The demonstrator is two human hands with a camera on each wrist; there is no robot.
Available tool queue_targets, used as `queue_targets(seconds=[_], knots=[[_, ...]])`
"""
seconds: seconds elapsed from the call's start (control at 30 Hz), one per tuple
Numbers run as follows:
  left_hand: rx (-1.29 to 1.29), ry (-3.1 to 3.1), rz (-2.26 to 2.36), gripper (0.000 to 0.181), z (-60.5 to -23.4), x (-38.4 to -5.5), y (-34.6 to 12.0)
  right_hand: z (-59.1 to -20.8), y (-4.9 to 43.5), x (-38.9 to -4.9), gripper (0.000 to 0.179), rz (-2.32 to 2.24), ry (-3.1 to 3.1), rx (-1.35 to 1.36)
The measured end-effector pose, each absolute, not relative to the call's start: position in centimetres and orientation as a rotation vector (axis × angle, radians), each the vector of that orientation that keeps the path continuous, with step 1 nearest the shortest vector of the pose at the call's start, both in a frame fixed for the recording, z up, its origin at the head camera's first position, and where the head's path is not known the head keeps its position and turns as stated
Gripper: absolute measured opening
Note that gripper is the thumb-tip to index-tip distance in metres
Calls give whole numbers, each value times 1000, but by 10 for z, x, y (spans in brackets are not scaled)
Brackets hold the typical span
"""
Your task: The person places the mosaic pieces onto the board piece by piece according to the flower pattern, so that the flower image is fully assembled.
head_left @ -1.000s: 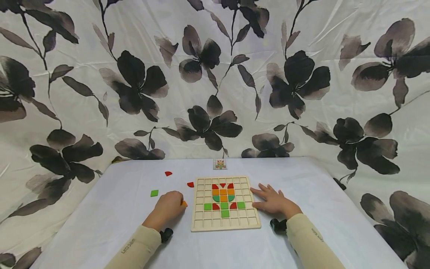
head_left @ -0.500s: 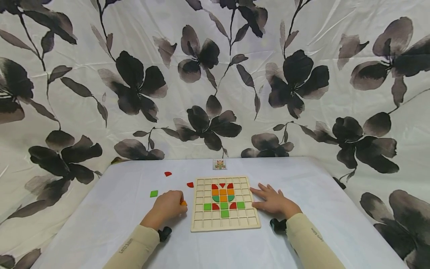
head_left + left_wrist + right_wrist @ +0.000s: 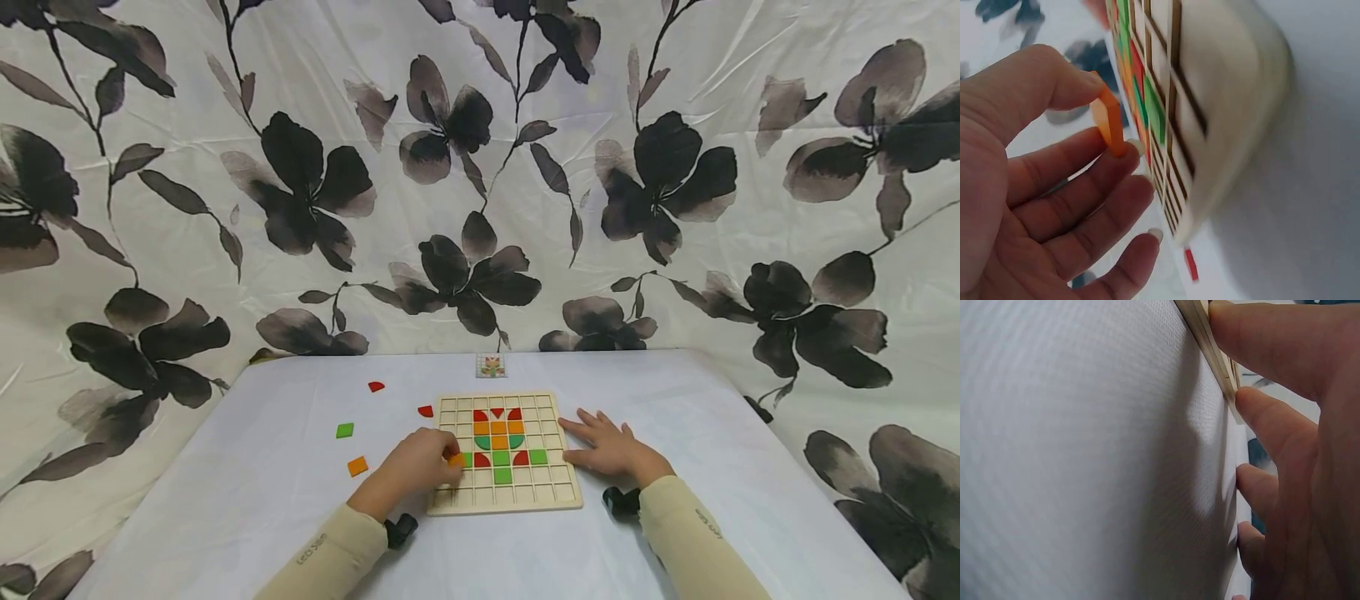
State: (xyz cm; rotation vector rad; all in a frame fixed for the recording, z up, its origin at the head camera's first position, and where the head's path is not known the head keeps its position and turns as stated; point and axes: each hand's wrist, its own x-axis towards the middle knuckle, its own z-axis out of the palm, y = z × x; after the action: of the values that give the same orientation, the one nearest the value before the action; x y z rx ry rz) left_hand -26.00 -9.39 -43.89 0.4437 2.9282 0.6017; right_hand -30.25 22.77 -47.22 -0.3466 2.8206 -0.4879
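Observation:
My left hand [image 3: 415,467] pinches an orange tile [image 3: 1109,122] between thumb and fingertips, over the left side of the wooden grid board [image 3: 542,498]. In the left wrist view the tile is held clear of the board, tilted on edge. Red, orange and green tiles fill several cells in the middle of the board, including a green square tile [image 3: 538,457] on the right. Against the board's right edge rest the thumb and a finger of my right hand [image 3: 617,450], its fingers spread.
Left of the board lie another orange tile [image 3: 357,466], a green tile [image 3: 344,430] and two red quarter-round tiles, one farther off [image 3: 377,387] and one near the board's corner [image 3: 425,412]. A small pattern card [image 3: 492,366] lies behind the board on the white table [image 3: 300,392].
My left hand has moved right, from beside the board to over its left edge, carrying the orange tile. Another orange tile on the table has come into view. My right hand stays put.

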Motion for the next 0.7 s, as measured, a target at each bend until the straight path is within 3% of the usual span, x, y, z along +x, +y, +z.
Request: queue_targets(seconds=[0.37, 0.7], knots=[[680, 3006, 432, 14, -441, -252, -64, -473, 228, -303, 70, -491, 2818, -352], [707, 2969, 456, 19, -443, -247, -58, -474, 229, -304, 70, -467, 2828, -349]])
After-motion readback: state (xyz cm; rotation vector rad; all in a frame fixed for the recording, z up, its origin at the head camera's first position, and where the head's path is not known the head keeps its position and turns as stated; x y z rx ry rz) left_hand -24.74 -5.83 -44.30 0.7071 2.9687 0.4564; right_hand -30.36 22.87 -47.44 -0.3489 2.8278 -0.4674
